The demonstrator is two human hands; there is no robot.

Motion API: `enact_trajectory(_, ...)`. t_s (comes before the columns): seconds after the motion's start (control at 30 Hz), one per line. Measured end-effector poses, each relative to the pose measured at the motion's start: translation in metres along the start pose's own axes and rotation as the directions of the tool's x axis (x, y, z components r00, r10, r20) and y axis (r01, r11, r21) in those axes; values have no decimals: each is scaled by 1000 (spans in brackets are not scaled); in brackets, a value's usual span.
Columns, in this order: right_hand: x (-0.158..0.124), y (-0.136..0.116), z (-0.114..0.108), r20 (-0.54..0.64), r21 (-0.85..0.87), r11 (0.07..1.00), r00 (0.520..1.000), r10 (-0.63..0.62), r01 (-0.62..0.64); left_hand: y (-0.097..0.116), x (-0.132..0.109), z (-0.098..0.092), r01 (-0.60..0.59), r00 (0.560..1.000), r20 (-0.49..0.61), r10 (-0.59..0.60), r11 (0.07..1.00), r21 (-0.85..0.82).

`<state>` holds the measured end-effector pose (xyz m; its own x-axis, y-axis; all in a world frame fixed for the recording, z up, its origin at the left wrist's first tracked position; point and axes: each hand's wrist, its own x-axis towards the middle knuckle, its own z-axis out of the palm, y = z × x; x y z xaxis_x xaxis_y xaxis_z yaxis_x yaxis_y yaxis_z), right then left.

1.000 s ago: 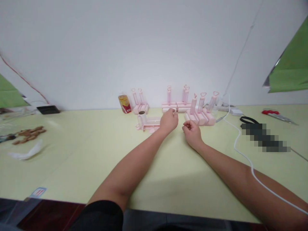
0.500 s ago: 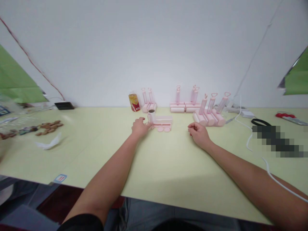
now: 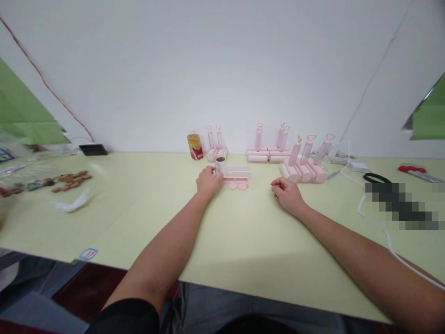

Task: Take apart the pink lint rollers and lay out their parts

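Note:
My left hand (image 3: 209, 181) is at a small white mug (image 3: 220, 166) with a dark inside, its thumb and fingers closed about the handle side. Just right of the hand lies an open pink case (image 3: 236, 179) with a clear, long lid part behind it. Two round pink pieces (image 3: 238, 186) rest at its front edge. My right hand (image 3: 287, 192) rests on the table with fingers curled in, and nothing shows in them. It is nearest to a group of pink cylinders with heart-topped tubes (image 3: 303, 171).
More pink cylinders with upright tubes stand along the wall, behind the mug (image 3: 217, 153) and further right (image 3: 257, 155). A yellow-red bottle (image 3: 195, 144) stands left of them. White cable (image 3: 392, 253) crosses the right side. Brown pieces (image 3: 71, 180) and white paper (image 3: 72, 202) lie left.
My left hand has moved right and closed in on the mug, its fingers drawn nearer together. The right hand has stayed in place. The view has shifted slightly.

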<state>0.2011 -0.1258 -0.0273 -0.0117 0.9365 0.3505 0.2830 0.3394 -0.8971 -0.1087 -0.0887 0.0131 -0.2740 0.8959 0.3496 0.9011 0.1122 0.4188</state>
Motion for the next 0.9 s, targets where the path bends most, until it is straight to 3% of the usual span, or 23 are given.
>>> enact_trajectory(0.13,-1,0,-1,15,3,1000,1000,-4,4,-11,5,-6,55,997,56,-55,998,3)
enact_trajectory(0.33,-2,0,-1,21,-13,1000,1000,-17,17,-17,4,-11,43,992,116,-44,999,10)
enact_trajectory(0.6,-2,1,0,44,-49,998,999,-29,31,-2,-1,-12,-71,997,-38,69,996,-48)
enact_trajectory(0.77,-1,3,0,37,-60,997,999,-39,41,15,-1,-20,-225,962,-165,216,973,-43)
enact_trajectory(0.9,0,3,1,43,-41,999,999,-34,36,31,15,-27,-237,959,-145,244,970,58)
